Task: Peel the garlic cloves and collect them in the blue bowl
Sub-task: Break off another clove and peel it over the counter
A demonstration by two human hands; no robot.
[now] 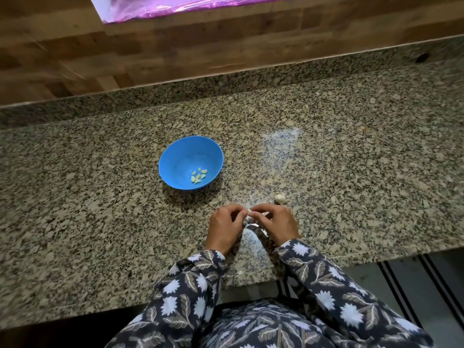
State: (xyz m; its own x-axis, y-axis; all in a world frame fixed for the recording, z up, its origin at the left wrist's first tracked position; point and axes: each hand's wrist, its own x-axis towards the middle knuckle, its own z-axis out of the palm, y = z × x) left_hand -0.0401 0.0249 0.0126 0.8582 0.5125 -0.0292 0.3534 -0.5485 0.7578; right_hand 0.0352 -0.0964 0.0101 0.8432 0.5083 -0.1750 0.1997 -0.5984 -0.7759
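Head view: a granite counter (351, 146) is seen from above, with both hands brought together near its front edge.
Left hand (224, 227): fingers are curled inward, and a garlic clove (249, 214) is pinched at the fingertips.
Right hand (275, 222): fingers are curled likewise, and the same garlic clove is gripped from the opposite side.
Garlic clove: held between the two hands close above the counter. It is largely covered by the fingers, so how much skin is left on it cannot be told.
Blue bowl (175, 151): set upright on the counter, beyond the hands and to their left, well apart from them.
Peeled cloves (199, 175): a small cluster is collected at the bottom of the blue bowl, toward its near right side.
Garlic bulb (280, 197): a pale piece is left on the counter just beyond the right hand.
Sleeves (326, 280): dark fabric with a white flower and leaf print is worn to both wrists.
Wooden wall (175, 46): positioned behind the counter, with a shiny pink sheet (175, 6) at the top edge.
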